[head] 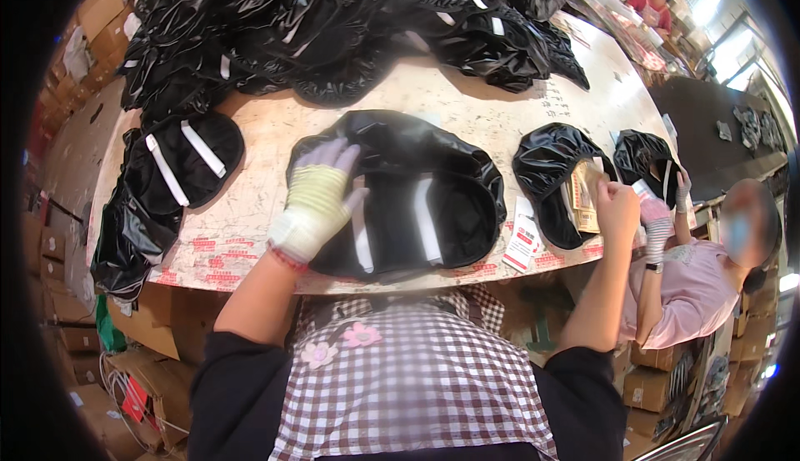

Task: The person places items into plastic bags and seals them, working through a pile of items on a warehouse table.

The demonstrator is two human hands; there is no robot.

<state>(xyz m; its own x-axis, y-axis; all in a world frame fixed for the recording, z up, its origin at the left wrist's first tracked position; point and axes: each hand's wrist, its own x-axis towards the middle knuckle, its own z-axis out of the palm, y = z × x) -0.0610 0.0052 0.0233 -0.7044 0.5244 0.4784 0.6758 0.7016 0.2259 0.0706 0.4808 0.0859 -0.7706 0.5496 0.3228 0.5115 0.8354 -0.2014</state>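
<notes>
A shiny black gathered cover [400,126] lies before me, its matte panel crossed by two white strips [427,220]. My left hand [322,195], in a white and yellow knit glove, rests flat on the cover's left part with the thumb spread. At the right, my bare right hand [617,208] is curled beside a stack of tan printed cards [582,195]. Whether anything is between its fingers is hidden. The stack sits on another black cover [544,154]. A white and red printed tag [522,236] lies between the two covers.
A large heap of black covers [281,29] fills the table's far side. More covers [181,164] hang over the left edge of the table [375,283]. At the right a co-worker in pink [687,292] handles another black cover [644,148]. Cardboard boxes [150,386] stand below left.
</notes>
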